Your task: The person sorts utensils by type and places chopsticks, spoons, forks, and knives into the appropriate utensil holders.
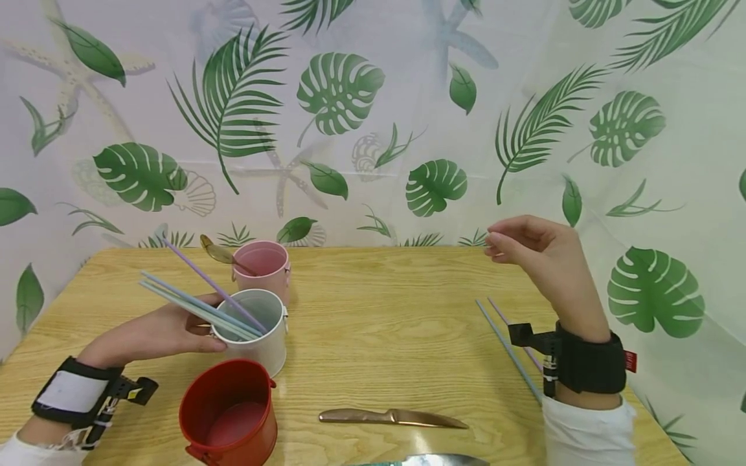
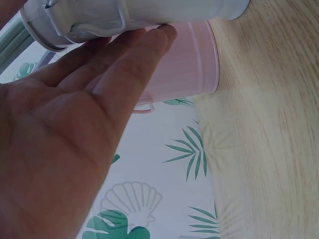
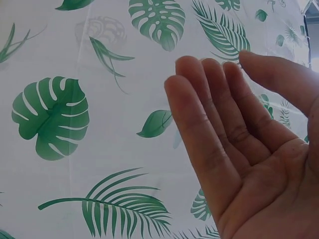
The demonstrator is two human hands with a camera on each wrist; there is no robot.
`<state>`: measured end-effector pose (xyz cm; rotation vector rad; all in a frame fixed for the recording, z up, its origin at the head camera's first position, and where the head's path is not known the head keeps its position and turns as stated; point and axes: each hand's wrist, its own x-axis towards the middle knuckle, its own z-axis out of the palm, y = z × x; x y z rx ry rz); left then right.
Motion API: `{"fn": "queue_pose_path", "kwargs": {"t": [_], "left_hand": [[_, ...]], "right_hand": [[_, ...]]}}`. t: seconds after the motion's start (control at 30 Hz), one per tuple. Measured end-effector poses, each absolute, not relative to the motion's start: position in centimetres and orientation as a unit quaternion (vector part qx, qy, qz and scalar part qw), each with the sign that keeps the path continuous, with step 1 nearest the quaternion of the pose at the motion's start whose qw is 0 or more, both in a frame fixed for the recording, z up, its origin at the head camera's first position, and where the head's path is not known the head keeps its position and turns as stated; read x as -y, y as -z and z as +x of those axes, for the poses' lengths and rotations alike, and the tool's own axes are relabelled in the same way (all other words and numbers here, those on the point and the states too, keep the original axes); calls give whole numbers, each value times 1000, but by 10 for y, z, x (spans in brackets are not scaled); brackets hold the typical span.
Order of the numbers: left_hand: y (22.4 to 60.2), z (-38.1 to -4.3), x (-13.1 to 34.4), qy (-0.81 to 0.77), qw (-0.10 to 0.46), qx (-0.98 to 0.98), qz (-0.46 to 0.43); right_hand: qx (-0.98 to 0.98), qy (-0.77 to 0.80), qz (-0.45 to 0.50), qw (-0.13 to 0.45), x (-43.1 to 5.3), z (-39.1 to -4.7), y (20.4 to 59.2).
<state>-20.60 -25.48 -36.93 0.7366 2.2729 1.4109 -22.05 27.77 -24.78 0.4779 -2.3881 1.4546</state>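
Observation:
My left hand (image 1: 169,329) holds the side of a small white metal bucket (image 1: 265,353), thumb toward me and fingers along its far side. In the left wrist view those fingers lie against the wall of the white bucket (image 2: 164,12). Several thin pastel straws, among them a purple straw (image 1: 204,277), lean out of it to the left. Raised above the table on the right, my right hand (image 1: 542,259) has loosely bent fingers and holds nothing. In the right wrist view, the palm and fingers (image 3: 199,129) show against the cloth. Below that hand lie a blue straw (image 1: 507,346) and another purple straw (image 1: 498,312).
Behind the white bucket stands a pink bucket (image 1: 265,257) with an amber-coloured spoon (image 1: 215,250) in it. Nearer me is a red bucket (image 1: 256,430). A copper-coloured knife (image 1: 379,416) lies mid-table, with another blade (image 1: 443,460) at the bottom edge. A leaf-print cloth (image 1: 373,129) hangs behind.

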Motion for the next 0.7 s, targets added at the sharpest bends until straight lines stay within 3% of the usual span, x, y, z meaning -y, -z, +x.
{"fn": "queue_pose_path", "kwargs": {"t": [0.33,0.7], "left_hand": [[369,-206,257,-499,187,-807,253],[369,-210,259,-495,183,-810,258]], "right_hand": [[867,-460,144,126,-305,-229,262],[912,-397,82,53,-340,-235,293]]}}
